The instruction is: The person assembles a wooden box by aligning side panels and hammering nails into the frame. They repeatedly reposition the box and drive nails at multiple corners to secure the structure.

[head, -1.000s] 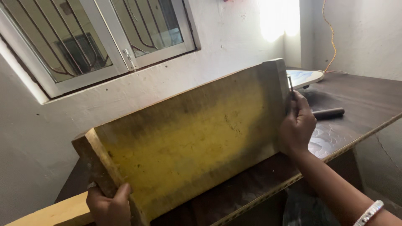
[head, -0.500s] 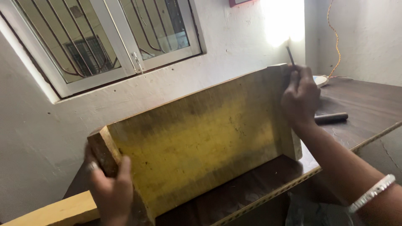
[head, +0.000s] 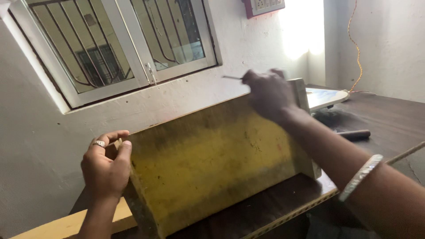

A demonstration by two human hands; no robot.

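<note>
Head cam, left hand (head: pixel 105 166) fingers gripping yellow board (head: pixel 212 163) end, right hand (head: pixel 268 94) pinching thin pencil (head: pixel 232 78)

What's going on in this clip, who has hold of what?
A person is steadying a large yellow-stained wooden board that stands on edge, tilted, on a dark wooden table. The left hand grips the board's near end. The right hand is raised over the top edge, pinching a thin pencil-like stick; it is blurred. A dark cylindrical tool lies on the table beyond.
</note>
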